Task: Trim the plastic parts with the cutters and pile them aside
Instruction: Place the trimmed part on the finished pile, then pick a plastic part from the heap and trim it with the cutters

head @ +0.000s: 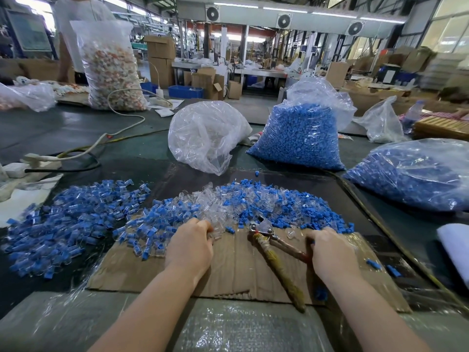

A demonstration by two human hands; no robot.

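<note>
Metal cutters lie on a cardboard sheet, jaws toward the parts, one handle wrapped in worn yellowish tape. My right hand curls round the reddish handle of the cutters. My left hand pinches clear plastic parts at the near edge of a loose heap of clear and blue parts. A separate wide pile of blue-and-clear parts spreads at the left.
A bag of clear parts and two bags of blue parts stand behind the heap. White cables cross the dark table at the left. A person stands far left behind a tall bag.
</note>
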